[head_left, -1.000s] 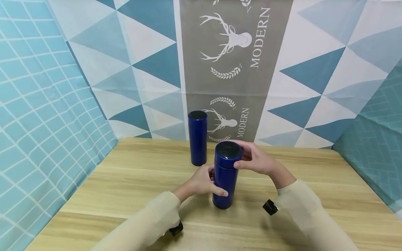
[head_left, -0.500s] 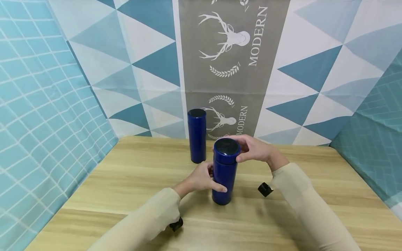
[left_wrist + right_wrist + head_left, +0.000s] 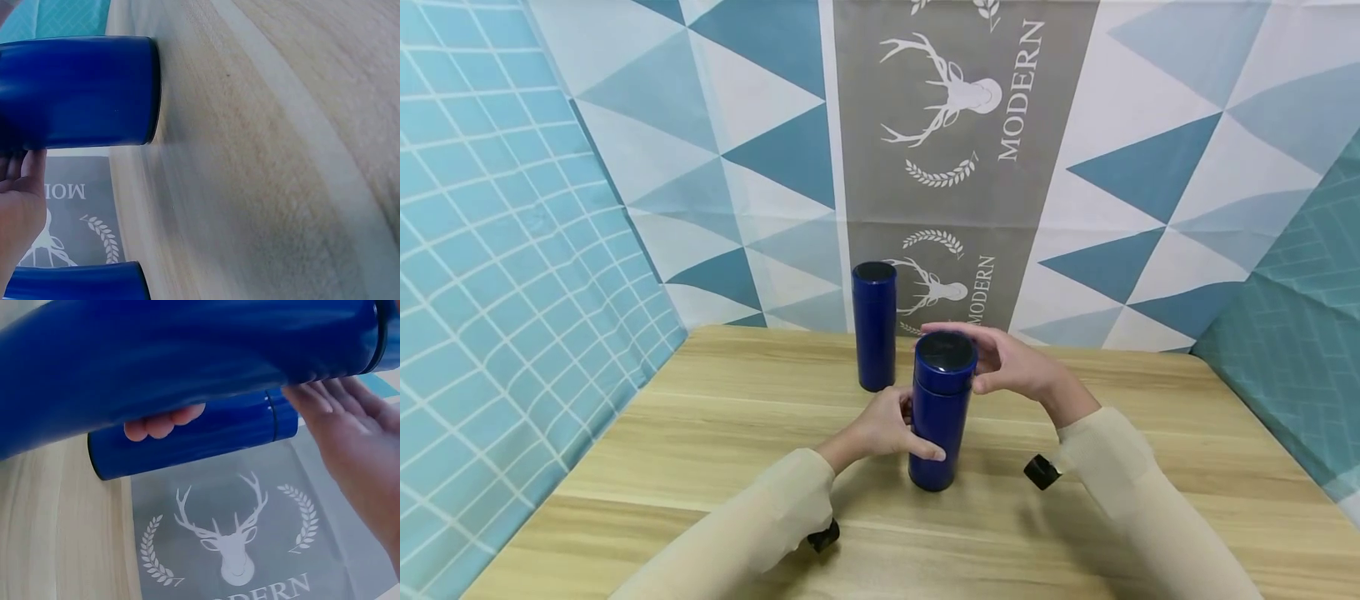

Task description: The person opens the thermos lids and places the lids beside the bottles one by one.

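A dark blue thermos bottle (image 3: 936, 429) with a black-topped lid (image 3: 946, 375) is upright over the wooden table. My left hand (image 3: 882, 425) grips its body, thumb across the front; in the right wrist view, its fingertips (image 3: 159, 425) show round the far side. Whether the base touches the wood, I cannot tell. Around the lid is my right hand (image 3: 1018, 367), its fingers stretched behind and the thumb just off the lid's right side. From the right wrist view, that hand's fingers (image 3: 331, 394) look nearly straight beside the bottle. The lid sits on the body.
A second blue thermos (image 3: 874, 333) stands upright behind and to the left, near the back edge of the wooden table (image 3: 737, 400). Patterned cloth walls (image 3: 775, 183) close off the back and both sides. Black wrist cameras (image 3: 1042, 472) hang under the sleeves.
My right hand has loosened on the lid: its thumb has come off the front and its fingers have straightened behind. The left hand keeps its grip; the bottle stays about where it was.
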{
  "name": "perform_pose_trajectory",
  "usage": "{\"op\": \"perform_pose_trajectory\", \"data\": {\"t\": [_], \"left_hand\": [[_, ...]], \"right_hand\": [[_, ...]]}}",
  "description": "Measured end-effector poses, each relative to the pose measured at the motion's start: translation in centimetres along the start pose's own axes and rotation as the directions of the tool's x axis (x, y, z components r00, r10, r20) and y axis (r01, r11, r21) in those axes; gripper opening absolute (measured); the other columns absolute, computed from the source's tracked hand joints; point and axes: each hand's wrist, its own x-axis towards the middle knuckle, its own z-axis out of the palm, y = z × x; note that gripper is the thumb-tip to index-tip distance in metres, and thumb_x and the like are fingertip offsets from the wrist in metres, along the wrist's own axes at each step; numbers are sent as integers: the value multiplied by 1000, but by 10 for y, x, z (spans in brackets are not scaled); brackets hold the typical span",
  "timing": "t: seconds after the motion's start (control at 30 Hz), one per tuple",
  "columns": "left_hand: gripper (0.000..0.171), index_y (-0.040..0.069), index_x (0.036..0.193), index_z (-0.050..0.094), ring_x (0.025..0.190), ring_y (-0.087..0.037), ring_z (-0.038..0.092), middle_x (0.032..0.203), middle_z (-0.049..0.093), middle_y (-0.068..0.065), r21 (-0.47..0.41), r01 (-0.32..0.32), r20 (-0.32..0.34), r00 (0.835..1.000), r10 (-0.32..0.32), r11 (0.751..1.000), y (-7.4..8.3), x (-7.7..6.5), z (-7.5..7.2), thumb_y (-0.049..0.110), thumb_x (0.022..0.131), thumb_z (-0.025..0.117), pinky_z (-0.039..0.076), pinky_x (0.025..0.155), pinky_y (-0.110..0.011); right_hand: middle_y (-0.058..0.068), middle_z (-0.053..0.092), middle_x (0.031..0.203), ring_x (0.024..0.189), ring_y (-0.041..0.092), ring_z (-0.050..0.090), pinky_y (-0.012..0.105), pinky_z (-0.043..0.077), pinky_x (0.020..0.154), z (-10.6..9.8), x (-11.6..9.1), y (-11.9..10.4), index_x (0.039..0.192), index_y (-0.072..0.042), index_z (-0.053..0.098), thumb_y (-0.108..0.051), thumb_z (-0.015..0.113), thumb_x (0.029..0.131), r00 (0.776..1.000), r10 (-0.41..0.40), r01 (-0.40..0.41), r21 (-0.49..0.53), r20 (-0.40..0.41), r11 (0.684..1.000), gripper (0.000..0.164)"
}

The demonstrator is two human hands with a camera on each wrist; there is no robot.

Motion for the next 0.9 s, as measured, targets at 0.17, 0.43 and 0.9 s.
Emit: {"op": "perform_pose_trajectory", "data": {"t": [0.17,0.43,0.9], "left_hand": [[58,5,115,63,86,-7,67,106,72,-10,-9,6,6,1000,-6,1000,1,-1,0,9,62,87,55,80,-22],[59,7,117,62,86,-8,66,106,72,-9,3,21,-1,1000,-21,1000,3,-1,-3,10,63,87,55,80,-24],[63,8,121,60,92,-9,67,112,71,-9,-13,25,12,1000,-25,1000,1,0,-1,10,64,86,55,84,-24]], "right_hand": [[1,48,145,134,15,48,22,42,108,18,-10,-11,146,3,30,-22,75,83,981,-23,3,-101,-195,995,82],[24,46,144,128,24,54,16,47,100,44,-6,-22,142,0,40,-12,74,83,887,54,-158,-192,-458,969,70],[20,47,145,122,44,54,22,52,96,57,-3,-21,139,-2,45,-9,76,80,829,54,-222,-238,-556,946,67]]}}
